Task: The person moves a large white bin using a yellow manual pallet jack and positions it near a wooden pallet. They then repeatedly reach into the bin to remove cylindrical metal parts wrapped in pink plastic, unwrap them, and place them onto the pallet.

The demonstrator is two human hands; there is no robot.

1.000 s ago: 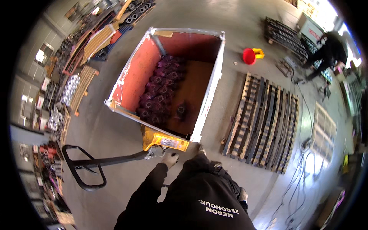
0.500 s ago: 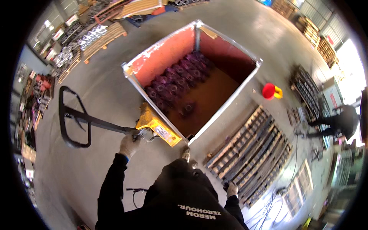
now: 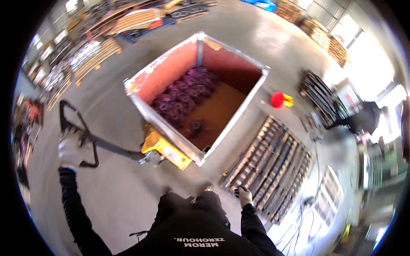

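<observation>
My left hand (image 3: 76, 149), in a pale work glove, is at the black loop handle (image 3: 94, 158) of a yellow pallet jack (image 3: 171, 154). Motion smears its fingers, so whether they grip the loop cannot be made out. My right hand (image 3: 244, 196), gloved in white with dark fingers, hangs over the near edge of a wooden pallet (image 3: 273, 170). Its fingers are loosely bent and apart, with nothing seen in them. Against the jack's yellow body stands a large open bin (image 3: 166, 79) with reddish inner walls. Purple-coated metal parts (image 3: 183, 94) fill its left side; one part (image 3: 195, 127) lies apart on its brown floor.
A red bucket (image 3: 277, 100) beside a yellow object stands right of the bin. Another person (image 3: 363, 119) in dark clothes bends near stacked dark racks (image 3: 320, 94). Cables (image 3: 301, 222) run over the floor at lower right. Pallets of metal parts (image 3: 96, 59) line the far left.
My left hand has gone from the base of the jack's handle bar to the loop at its end. My right hand has shifted up and left. The view has turned.
</observation>
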